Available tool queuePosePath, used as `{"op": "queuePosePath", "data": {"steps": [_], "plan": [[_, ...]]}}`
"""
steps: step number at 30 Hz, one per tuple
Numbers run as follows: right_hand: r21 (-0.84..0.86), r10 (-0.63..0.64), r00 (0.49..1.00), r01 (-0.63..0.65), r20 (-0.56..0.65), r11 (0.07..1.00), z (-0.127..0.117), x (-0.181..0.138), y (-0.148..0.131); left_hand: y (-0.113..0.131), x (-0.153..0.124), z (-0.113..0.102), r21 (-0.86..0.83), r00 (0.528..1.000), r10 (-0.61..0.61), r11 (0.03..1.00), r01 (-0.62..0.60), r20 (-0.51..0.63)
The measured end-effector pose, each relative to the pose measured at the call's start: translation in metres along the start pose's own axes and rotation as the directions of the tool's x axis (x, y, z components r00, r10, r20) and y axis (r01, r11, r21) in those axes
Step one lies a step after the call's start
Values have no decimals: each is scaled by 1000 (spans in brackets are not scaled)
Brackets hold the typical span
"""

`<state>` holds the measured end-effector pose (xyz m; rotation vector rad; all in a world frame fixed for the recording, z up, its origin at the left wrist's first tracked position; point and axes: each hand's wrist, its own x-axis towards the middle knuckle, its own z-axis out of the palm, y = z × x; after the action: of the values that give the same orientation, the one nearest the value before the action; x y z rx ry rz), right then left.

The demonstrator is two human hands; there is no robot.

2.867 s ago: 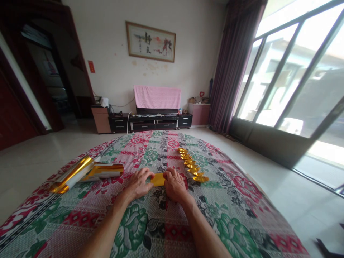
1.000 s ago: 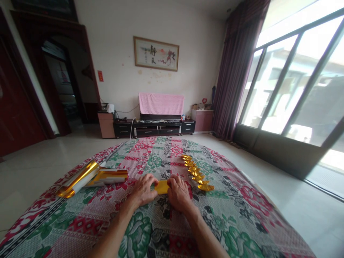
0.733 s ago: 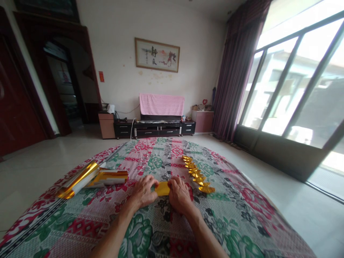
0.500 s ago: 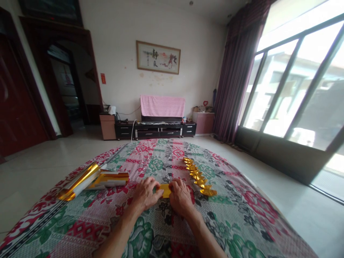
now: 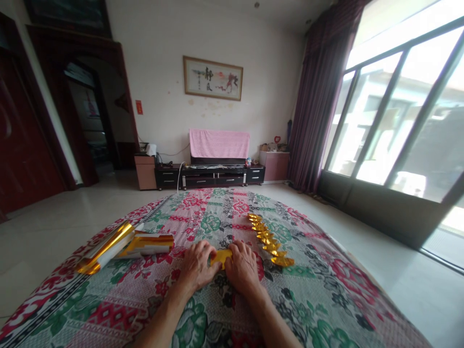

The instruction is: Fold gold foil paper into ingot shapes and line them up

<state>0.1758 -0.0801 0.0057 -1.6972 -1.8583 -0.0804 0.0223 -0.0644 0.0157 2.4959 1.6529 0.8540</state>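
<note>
A small piece of gold foil paper (image 5: 222, 256) lies between my two hands, low over the patterned cloth. My left hand (image 5: 200, 263) grips its left end, with the thumb stretched along the near side. On the right end my right hand (image 5: 243, 265) is closed, its fingers curled and partly hiding the paper. To the right, a slanting row of several folded gold paper ingots (image 5: 267, 239) runs away from me. Gold foil sheets with pale backs lie at the left, one a curled roll (image 5: 110, 246) and another a loosely curled stack (image 5: 147, 244).
A floral cloth (image 5: 188, 309) covers the rounded table. Beyond it stand a low black cabinet (image 5: 217, 180) and a screen under a pink cloth (image 5: 219, 143). A purple curtain (image 5: 311, 106) and large window (image 5: 391, 121) are at the right, a dark red door (image 5: 29, 135) at the left.
My hands have drawn slightly closer together on the gold paper, and my left thumb now lies further across it. The ingots and the foil sheets stay where they were.
</note>
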Motion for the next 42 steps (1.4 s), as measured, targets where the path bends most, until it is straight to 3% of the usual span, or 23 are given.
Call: {"op": "queuePosePath", "data": {"steps": [9, 20, 28, 34, 42], "plan": [[126, -18, 998, 25, -63, 992, 1, 1, 2, -6, 2, 5, -94, 997, 68, 993, -72, -43], [348, 55, 998, -44, -21, 937, 0, 10, 0, -16, 4, 17, -271, 990, -74, 962, 39, -122], [460, 152, 985, -98, -81, 882, 2, 13, 5, -8, 4, 7, -230, 977, -83, 972, 36, -198], [470, 173, 981, -112, -89, 876, 2, 14, 5, -8, 5, 6, -153, 988, -80, 986, 59, -129], [520, 137, 988, -78, -76, 851, 2, 13, 5, -2, 9, 3, -370, 990, -107, 927, 65, -93]]}}
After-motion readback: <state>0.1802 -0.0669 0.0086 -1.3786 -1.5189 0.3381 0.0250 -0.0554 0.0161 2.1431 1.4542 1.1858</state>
